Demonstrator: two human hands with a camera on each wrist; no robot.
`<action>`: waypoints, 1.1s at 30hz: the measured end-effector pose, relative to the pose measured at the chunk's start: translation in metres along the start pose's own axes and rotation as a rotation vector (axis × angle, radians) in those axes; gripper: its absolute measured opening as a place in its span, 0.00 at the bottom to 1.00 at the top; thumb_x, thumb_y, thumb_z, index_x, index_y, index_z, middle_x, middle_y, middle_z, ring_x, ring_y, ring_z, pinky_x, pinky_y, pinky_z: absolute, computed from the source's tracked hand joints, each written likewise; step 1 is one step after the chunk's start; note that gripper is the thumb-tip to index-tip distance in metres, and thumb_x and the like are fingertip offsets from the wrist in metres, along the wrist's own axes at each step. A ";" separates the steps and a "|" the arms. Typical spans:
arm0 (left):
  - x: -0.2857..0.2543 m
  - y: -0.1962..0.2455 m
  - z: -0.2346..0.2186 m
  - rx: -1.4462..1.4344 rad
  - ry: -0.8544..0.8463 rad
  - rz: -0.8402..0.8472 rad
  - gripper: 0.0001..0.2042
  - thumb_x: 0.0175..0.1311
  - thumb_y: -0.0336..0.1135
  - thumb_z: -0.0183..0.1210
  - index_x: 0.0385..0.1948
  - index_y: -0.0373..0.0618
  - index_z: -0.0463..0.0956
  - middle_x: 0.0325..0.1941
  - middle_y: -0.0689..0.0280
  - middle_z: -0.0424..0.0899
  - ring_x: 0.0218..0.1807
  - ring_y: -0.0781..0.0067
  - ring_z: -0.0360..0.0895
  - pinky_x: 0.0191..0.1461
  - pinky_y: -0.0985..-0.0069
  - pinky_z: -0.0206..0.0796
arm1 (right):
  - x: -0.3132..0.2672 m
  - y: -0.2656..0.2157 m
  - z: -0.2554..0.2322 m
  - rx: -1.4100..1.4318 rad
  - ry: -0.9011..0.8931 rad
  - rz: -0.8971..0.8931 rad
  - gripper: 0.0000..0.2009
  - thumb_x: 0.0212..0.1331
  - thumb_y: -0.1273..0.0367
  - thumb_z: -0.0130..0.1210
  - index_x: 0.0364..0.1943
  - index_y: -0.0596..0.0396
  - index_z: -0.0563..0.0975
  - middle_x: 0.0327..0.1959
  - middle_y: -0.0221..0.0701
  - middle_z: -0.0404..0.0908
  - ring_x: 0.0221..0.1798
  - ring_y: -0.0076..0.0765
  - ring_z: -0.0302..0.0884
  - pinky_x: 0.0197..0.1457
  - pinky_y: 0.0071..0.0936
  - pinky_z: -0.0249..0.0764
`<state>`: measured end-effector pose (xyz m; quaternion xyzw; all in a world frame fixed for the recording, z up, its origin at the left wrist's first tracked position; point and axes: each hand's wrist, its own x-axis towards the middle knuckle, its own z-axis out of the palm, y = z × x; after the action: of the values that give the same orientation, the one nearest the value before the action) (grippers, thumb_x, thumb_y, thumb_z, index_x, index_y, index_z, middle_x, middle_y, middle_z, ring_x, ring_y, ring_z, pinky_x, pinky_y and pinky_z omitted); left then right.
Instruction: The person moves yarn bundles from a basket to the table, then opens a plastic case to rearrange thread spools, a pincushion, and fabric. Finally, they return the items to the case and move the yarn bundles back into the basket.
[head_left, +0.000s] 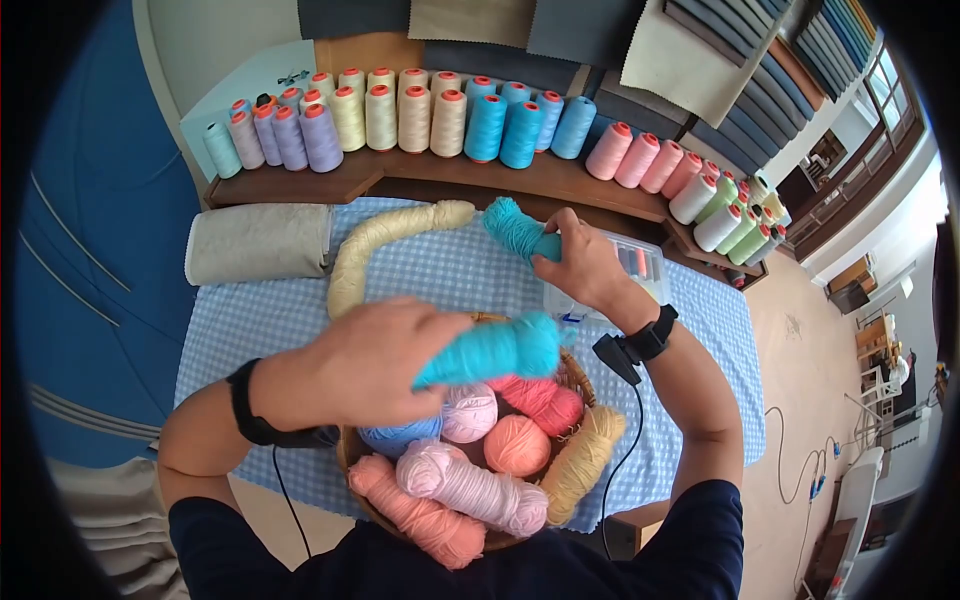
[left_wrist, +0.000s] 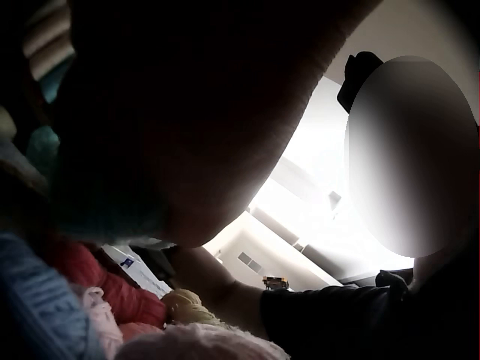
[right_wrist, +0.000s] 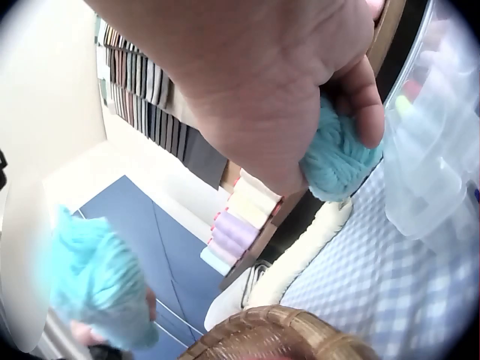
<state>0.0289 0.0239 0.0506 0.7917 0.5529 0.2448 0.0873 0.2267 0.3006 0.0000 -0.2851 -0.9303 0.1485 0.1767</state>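
Observation:
My left hand (head_left: 360, 365) grips a bright turquoise yarn skein (head_left: 500, 350), blurred in the head view, over the wicker basket (head_left: 578, 378). Farther back, my right hand (head_left: 592, 265) holds a teal yarn skein (head_left: 513, 228) from above, its fingers curled round one end close over the checked cloth. In the right wrist view, thumb and fingers wrap that teal skein (right_wrist: 341, 161). Inside the basket lie pink skeins (head_left: 470, 490), a coral skein (head_left: 420, 510), a yellow skein (head_left: 585, 465), a red skein (head_left: 545, 405) and a blue skein (head_left: 405, 435). The left wrist view is mostly dark.
A curved length of cream yarn (head_left: 375, 240) lies on the blue checked cloth (head_left: 250, 330), beside a folded grey fabric (head_left: 258, 245). Beside my right hand stands a clear plastic box (head_left: 652, 268). Several thread cones (head_left: 415, 120) line the wooden shelf (head_left: 350, 180) behind. Cables hang from both wrists.

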 end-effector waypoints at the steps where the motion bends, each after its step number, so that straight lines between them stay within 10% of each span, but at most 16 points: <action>1: -0.002 -0.007 -0.004 0.001 -0.009 0.001 0.30 0.52 0.37 0.68 0.61 0.41 0.77 0.44 0.52 0.85 0.48 0.43 0.83 0.53 0.48 0.76 | 0.001 -0.001 0.001 -0.005 0.020 -0.001 0.26 0.55 0.62 0.70 0.52 0.63 0.73 0.46 0.58 0.85 0.51 0.69 0.85 0.58 0.54 0.81; 12: -0.027 -0.146 0.039 0.073 -0.179 -0.141 0.26 0.53 0.25 0.61 0.60 0.39 0.78 0.59 0.49 0.85 0.63 0.41 0.79 0.71 0.53 0.70 | 0.011 -0.002 0.031 -0.201 -0.278 -0.087 0.26 0.66 0.51 0.69 0.47 0.65 0.79 0.41 0.56 0.88 0.48 0.67 0.87 0.54 0.56 0.81; 22: -0.032 -0.037 -0.006 -0.157 -0.237 0.026 0.23 0.59 0.33 0.65 0.58 0.41 0.80 0.56 0.51 0.85 0.58 0.44 0.81 0.65 0.53 0.75 | -0.071 -0.077 -0.042 -0.012 -0.548 -0.326 0.20 0.65 0.55 0.68 0.43 0.61 0.85 0.39 0.51 0.89 0.45 0.61 0.88 0.51 0.53 0.82; 29: -0.024 -0.012 -0.003 -0.127 -0.724 -0.002 0.32 0.55 0.44 0.71 0.63 0.44 0.76 0.52 0.51 0.85 0.55 0.42 0.83 0.61 0.50 0.76 | -0.102 -0.087 -0.011 -0.251 -0.731 -0.208 0.45 0.65 0.55 0.68 0.75 0.75 0.62 0.43 0.57 0.88 0.46 0.61 0.90 0.54 0.48 0.85; 33: -0.028 -0.005 0.012 -0.018 -0.679 -0.058 0.34 0.51 0.48 0.73 0.61 0.44 0.76 0.52 0.50 0.85 0.54 0.40 0.84 0.59 0.51 0.76 | -0.093 -0.084 -0.012 -0.192 -0.803 -0.207 0.51 0.64 0.54 0.68 0.81 0.75 0.54 0.44 0.57 0.88 0.47 0.62 0.90 0.54 0.48 0.85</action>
<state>0.0231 0.0013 0.0306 0.8110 0.5125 -0.0307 0.2805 0.2635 0.1815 0.0200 -0.1247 -0.9586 0.1420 -0.2128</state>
